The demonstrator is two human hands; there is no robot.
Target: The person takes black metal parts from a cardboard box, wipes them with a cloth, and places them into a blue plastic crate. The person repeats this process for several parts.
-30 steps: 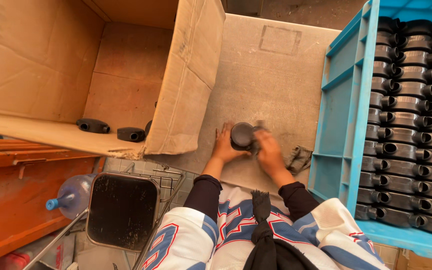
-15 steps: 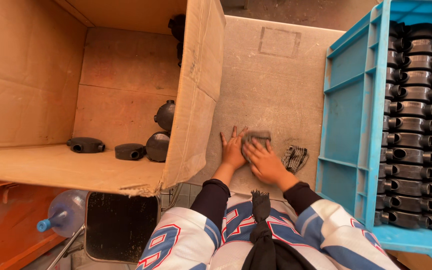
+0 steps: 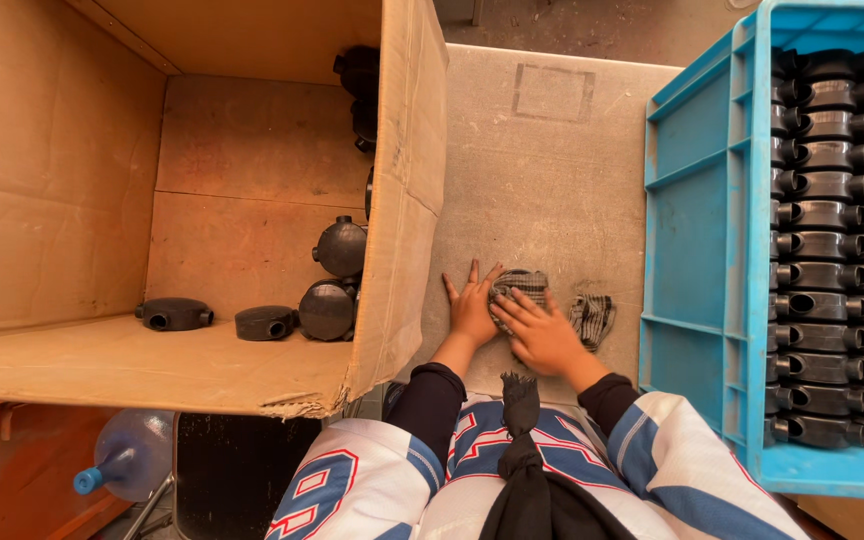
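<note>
Both hands are pressing a striped cloth [image 3: 518, 288] flat on the bench [image 3: 552, 180], frame centre: left hand [image 3: 472, 308] lying open, right hand [image 3: 544, 335] covering it, possibly gripping. Second cloth [image 3: 590, 316] is lying just right.

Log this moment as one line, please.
left hand: flat on table, touching striped cloth | right hand: pressing cloth | second cloth: beside right hand
</note>
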